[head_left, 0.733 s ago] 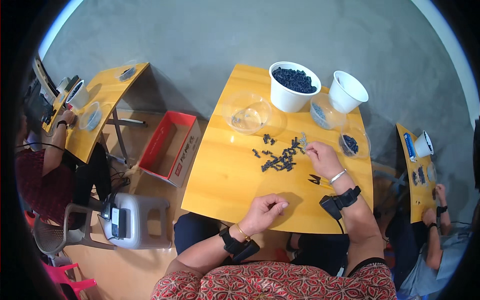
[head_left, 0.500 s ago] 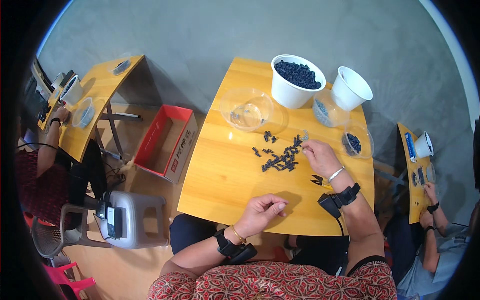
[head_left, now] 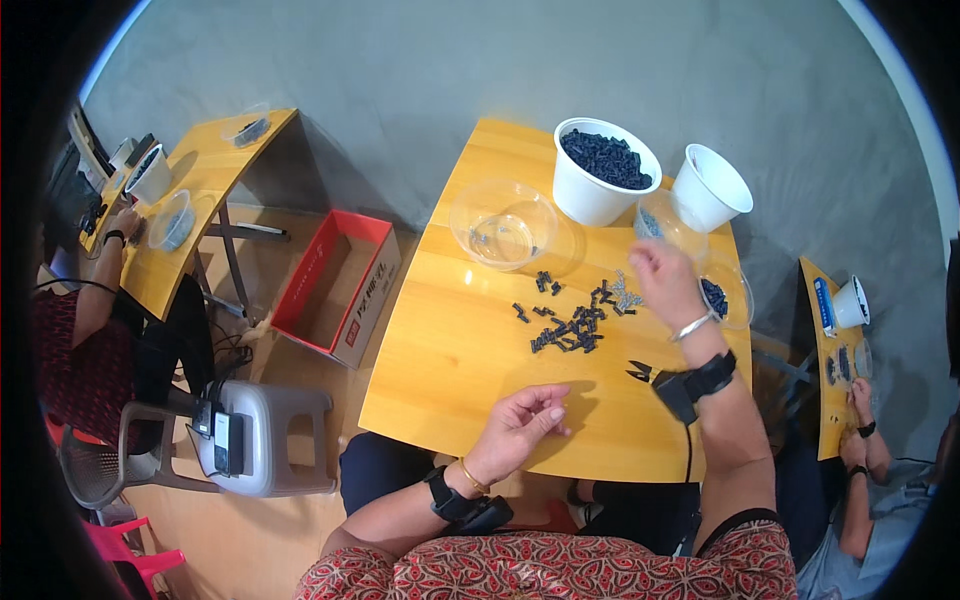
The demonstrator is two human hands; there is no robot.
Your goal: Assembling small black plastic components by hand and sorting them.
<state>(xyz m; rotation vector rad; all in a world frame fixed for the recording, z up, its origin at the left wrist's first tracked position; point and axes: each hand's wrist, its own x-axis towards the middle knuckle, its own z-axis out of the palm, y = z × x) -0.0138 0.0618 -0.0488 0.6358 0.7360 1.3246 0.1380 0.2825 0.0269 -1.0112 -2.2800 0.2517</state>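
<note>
Right hand (head_left: 670, 280) hovering near grey pieces (head_left: 627, 297)

The grey pieces are lying at two o'clock from a dark pile (head_left: 568, 332). The right hand's fingertips are sitting close together; whether they are pinching anything, I cannot tell. At the pile's seven o'clock, the left hand (head_left: 515, 432) is holding its fingers half open. At four o'clock, a black wrist device (head_left: 676, 396) is partly hiding some cutters (head_left: 645, 373).

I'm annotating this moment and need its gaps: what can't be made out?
All in the head view:
- Right hand: blurred, so whether it holds anything is unclear.
- Snips: handles mostly hidden by the wrist device.
- Clear bowl of dark pieces: left edge hidden behind the right hand.
- Pale pieces: too small for exact shape.
- Co-worker at left: cut off by the picture's dark edge.
</note>
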